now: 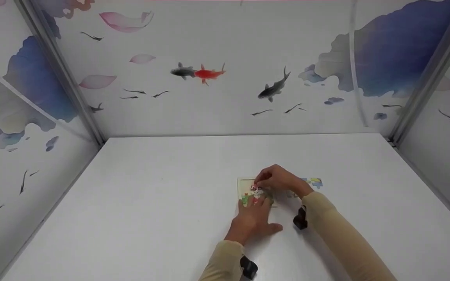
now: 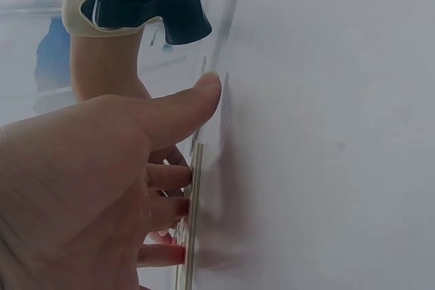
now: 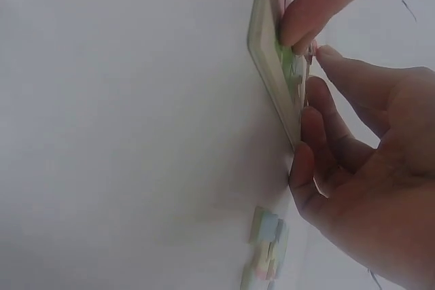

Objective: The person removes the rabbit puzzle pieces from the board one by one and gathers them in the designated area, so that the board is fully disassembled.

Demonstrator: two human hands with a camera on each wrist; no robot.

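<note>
A jigsaw puzzle board (image 1: 239,190) with a pale raised frame lies flat on the white table. Part of a colourful cartoon picture fills it, with green at lower left and a white-and-pink figure in the middle. My left hand (image 1: 253,219) rests its outstretched fingers on the lower part of the picture, thumb spread out over the table. Above it, my right hand (image 1: 279,179) pinches a small puzzle piece (image 3: 312,50) between thumb and index finger, at the picture's upper edge. The other right fingers (image 3: 314,123) reach along the board's side.
Several loose puzzle pieces (image 1: 316,182) lie to the right of the board, partly hidden by the right wrist. The white table (image 1: 131,210) is bounded by a back wall (image 1: 225,113) and side walls printed with fish and petals. Each wrist wears a black camera (image 1: 300,218).
</note>
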